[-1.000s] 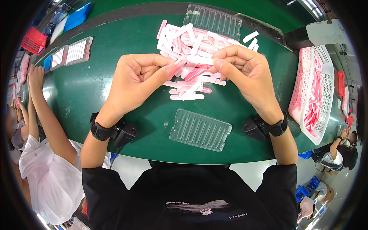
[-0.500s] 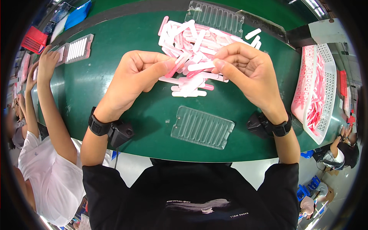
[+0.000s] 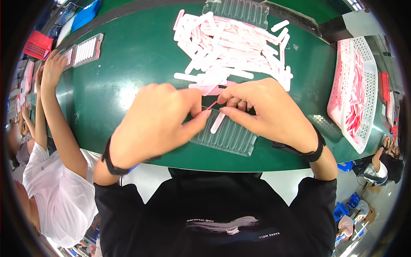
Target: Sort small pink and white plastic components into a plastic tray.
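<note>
Over the clear ribbed plastic tray near the table's front edge, both my hands are closed in pinches. My left hand grips a thin pink strip, seen edge-on, between thumb and fingers. Its far end reaches the index finger of my right hand. Below the right thumb and fingertips, a white flat strip with rounded ends slants down over the tray's grooves. Just beyond my fingers lies a big loose pile of pink and white strips. My hands cover the tray's left part.
Another clear ribbed tray stands behind the pile. At the right, a white perforated basket holds many pink strips. Left of me, a co-worker's hand is at a tray filled with white strips. A red basket stands farther back.
Both hands have come back from the pile toward me and now hover over the near tray, closer together. The strips they hold came along, the left one now turned edge-on.
</note>
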The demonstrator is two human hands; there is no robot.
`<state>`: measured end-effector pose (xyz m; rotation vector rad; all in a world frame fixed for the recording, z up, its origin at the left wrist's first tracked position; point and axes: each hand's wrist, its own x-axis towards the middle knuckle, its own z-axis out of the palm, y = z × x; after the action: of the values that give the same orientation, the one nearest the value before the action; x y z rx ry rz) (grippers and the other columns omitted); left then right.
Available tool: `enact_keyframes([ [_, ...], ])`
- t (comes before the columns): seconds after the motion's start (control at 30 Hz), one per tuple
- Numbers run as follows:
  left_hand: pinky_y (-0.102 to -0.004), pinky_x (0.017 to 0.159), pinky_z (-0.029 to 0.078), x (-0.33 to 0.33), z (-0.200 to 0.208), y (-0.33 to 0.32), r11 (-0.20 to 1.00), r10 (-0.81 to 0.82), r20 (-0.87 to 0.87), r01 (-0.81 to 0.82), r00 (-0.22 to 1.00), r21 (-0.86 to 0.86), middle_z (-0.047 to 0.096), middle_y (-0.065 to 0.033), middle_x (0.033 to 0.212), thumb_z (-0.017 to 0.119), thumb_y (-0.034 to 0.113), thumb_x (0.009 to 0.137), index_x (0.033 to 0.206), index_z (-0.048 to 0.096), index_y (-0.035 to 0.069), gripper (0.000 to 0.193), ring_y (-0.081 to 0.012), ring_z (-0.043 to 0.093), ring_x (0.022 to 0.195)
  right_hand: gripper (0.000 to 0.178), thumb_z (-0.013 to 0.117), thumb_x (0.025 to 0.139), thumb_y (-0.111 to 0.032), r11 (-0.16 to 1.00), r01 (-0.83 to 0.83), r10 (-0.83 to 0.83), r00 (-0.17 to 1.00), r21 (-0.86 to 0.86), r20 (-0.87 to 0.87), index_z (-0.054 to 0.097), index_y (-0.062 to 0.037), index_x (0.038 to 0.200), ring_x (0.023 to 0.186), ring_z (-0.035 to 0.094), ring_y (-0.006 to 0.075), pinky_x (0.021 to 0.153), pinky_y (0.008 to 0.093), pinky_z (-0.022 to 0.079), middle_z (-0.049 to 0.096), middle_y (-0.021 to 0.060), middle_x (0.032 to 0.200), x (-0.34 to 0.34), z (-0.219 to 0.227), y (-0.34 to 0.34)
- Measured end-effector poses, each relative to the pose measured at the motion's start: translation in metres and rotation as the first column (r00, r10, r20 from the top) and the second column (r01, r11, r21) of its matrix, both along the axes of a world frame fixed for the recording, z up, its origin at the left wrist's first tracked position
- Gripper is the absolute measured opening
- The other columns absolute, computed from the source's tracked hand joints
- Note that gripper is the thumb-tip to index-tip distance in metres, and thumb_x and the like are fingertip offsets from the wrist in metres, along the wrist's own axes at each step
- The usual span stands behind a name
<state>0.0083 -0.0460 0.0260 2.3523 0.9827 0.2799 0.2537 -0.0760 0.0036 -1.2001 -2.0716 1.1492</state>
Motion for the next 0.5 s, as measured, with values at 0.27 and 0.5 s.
enact_keyframes([
  [0.27, -0.0396, 0.044, 0.041, 0.001, -0.012, -0.041, 0.990, 0.036, -0.129, -0.018, 0.991, 0.138, 0.055, -0.0049, 0.052, 0.084, 0.026, 0.088, 0.078, 0.060, 0.012, 0.030, -0.0271, 0.056, 0.044, 0.019, 0.080, 0.088, -0.024, 0.939, -0.173, 0.077, 0.949, 0.298, 0.307, 0.070, -0.0114, 0.097, 0.085, 0.064, 0.0244, 0.074, 0.0383, 0.054, 0.062, 0.0033, 0.088, -0.001, 0.017, -0.028],
  [0.5, -0.0325, 0.046, 0.039, -0.021, -0.014, -0.039, 0.962, -0.133, 0.031, 0.122, 0.991, 0.245, 0.057, 0.0019, 0.060, 0.088, 0.024, 0.083, 0.111, 0.078, 0.010, 0.032, -0.0169, 0.054, 0.048, 0.031, 0.081, 0.084, -0.026, 0.871, -0.215, 0.032, 0.921, 0.441, 0.388, 0.074, -0.0108, 0.110, 0.090, 0.059, 0.0196, 0.075, 0.0336, 0.051, 0.057, 0.0013, 0.099, -0.008, -0.001, -0.048],
])
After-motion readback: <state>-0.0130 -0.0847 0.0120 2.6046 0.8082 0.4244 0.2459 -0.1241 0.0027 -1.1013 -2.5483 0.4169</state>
